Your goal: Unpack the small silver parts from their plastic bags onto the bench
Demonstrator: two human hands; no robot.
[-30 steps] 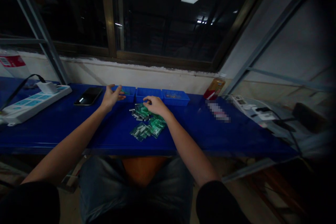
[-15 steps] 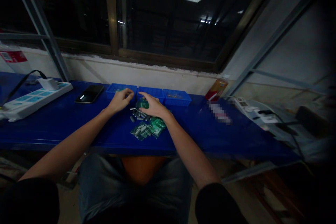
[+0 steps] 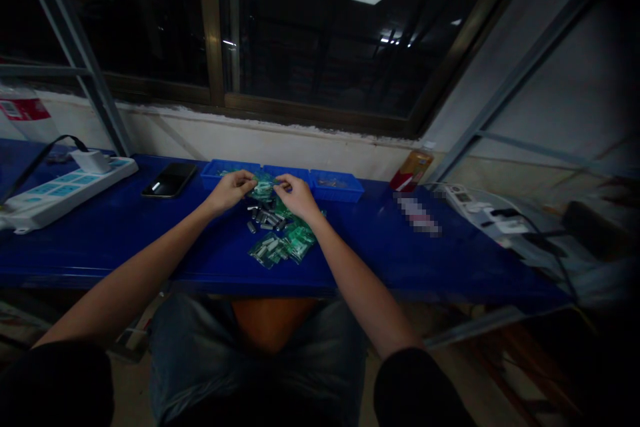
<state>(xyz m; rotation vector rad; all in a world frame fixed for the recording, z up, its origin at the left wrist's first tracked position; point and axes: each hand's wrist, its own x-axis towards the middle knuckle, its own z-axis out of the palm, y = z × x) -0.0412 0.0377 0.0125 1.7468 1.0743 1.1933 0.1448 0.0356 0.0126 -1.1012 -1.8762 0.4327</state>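
A green-tinted clear plastic bag [image 3: 263, 187] is stretched between my two hands in front of the blue bins; small pieces seem to show in it, too blurred to name. My left hand [image 3: 230, 193] pinches its left edge. At its right edge, the fingers of my right hand [image 3: 297, 197] are closed on the plastic. Just below lies a heap of short metal cylinders [image 3: 269, 218], loose on the blue table [image 3: 200, 247]. Nearer to me are small green plastic packets [image 3: 273, 248] with pale pieces inside, touching more green packets [image 3: 301, 240] to their right.
Three shallow blue bins stand side by side along the wall; the right bin [image 3: 337, 187] holds small parts. To the left lie a phone [image 3: 170, 180] and a white power strip [image 3: 75, 190] with a plug. A red-brown carton [image 3: 411, 171] and another power strip [image 3: 475, 210] are at right.
My right hand has gone from spread fingers to a closed grip. The green bag now spans the space between both hands, and the left hand has hardly moved.
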